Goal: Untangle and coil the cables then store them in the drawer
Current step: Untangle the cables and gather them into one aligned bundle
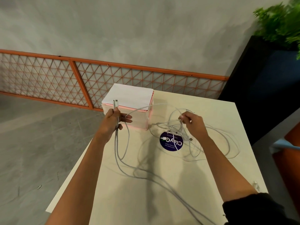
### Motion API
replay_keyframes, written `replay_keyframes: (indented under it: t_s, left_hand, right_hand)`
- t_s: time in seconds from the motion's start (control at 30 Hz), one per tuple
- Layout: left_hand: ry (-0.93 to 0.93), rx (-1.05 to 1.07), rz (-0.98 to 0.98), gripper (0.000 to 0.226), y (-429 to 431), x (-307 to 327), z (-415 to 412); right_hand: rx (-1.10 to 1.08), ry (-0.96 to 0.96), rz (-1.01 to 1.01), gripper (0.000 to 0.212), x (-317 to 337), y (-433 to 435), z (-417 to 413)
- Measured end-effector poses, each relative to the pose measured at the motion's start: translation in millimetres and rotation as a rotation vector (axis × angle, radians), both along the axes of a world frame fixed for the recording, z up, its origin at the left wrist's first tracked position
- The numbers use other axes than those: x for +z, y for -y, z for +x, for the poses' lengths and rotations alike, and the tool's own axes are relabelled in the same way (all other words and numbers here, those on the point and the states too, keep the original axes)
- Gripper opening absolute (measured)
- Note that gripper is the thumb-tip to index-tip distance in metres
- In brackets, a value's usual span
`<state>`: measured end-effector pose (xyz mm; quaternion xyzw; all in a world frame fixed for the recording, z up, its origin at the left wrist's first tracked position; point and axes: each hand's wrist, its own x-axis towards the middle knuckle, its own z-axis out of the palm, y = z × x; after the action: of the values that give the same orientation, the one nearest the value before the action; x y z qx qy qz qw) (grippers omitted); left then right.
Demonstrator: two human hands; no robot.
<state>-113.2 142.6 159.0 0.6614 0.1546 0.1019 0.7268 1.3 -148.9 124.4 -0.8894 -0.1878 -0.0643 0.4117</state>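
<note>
One drawer unit [140, 121] just beyond the left fingers; we see its drawers shut, contents hidden. Cables [175, 127]: one white tangle on the table [123, 200], count unclear to us. Left hand [117, 121] grips one cable, plug [115, 103] above its fingers. Right hand [193, 125] pinches tangled strands; one round sticker [171, 142] below its fingertips.

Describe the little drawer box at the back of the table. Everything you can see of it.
The drawer box is a small, pale, plastic-looking unit with pink edges; its stacked drawers look shut. A flat white top, perhaps a paper sheet, covers it. It stands upright on the table at the far left corner. The left hand hovers in front of it, gripping a white cable whose plug points up. A strand crosses its upper front; contact cannot be told.
</note>
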Motion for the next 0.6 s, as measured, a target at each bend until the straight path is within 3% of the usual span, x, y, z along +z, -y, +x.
replay_keyframes:
  t_s: [0.1, 0.2, 0.33, 0.43, 0.5, 0.6]
  left_hand:
    - [0.008, -0.072, 0.002, 0.024, 1.7, -7.5, -4.1]
    - [0.02, -0.095, -0.018, 0.028, 5.5, -5.7, -5.8]
    - [0.016, -0.095, 0.003, 0.03, 7.5, -1.6, -4.7]
    - [0.004, -0.088, 0.016, 0.03, 8.6, 1.5, -4.0]
    - [0.001, -0.081, 0.02, 0.03, 8.0, 1.2, -3.6]
    - [0.002, -0.064, 0.028, 0.031, 4.1, -2.3, -4.8]
  right_hand:
    - [-0.057, 0.126, 0.081, 0.023, 31.0, -5.8, 6.9]
    - [-0.128, 0.11, 0.096, 0.019, 57.8, -8.7, 12.8]
    - [-0.172, -0.048, -0.064, 0.019, 70.0, -6.1, 22.9]
    - [-0.117, -0.049, -0.179, 0.03, 75.5, -2.0, 24.7]
    - [-0.127, -0.072, -0.081, 0.028, 79.4, -1.8, 25.6]
    - [-0.025, -0.263, 0.318, 0.014, 82.2, 2.7, 29.3]
